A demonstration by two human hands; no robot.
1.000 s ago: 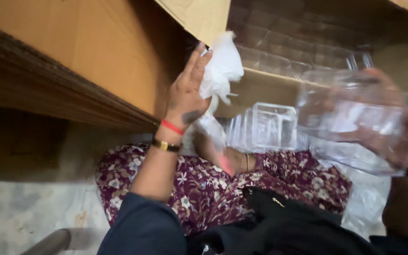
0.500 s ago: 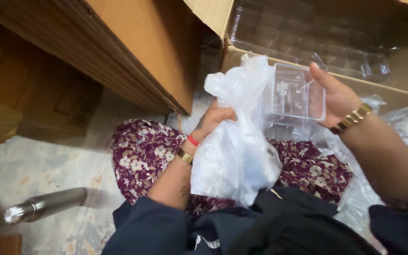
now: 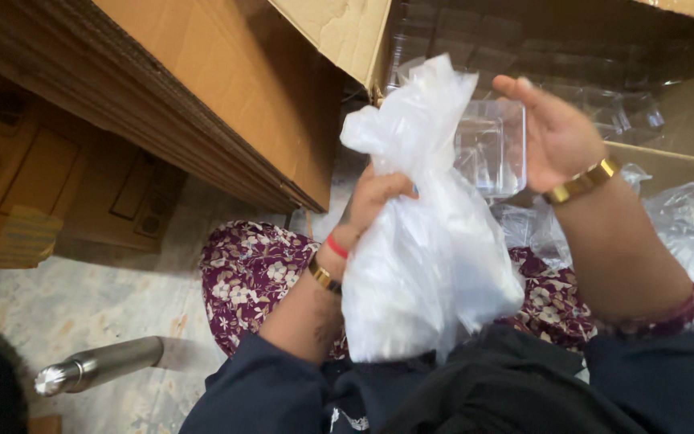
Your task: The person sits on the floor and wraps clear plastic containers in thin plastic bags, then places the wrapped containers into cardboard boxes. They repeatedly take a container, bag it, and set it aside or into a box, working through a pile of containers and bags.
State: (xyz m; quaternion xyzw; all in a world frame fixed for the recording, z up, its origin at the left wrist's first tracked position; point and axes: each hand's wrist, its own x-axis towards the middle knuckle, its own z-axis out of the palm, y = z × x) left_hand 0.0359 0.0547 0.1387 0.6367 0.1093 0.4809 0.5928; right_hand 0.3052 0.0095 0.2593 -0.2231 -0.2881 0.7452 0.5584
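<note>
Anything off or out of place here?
One thing: a steel bottle lies on its side on the floor at lower left, apart from both hands. Left hand grips the plastic bag; right hand holds a clear container.

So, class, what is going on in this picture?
A seated person grips a filled white plastic bag near its neck with the left hand. The right hand holds a clear plastic container beside the bag's top. An open cardboard box of more clear containers stands just ahead, and a steel bottle lies on the floor.
</note>
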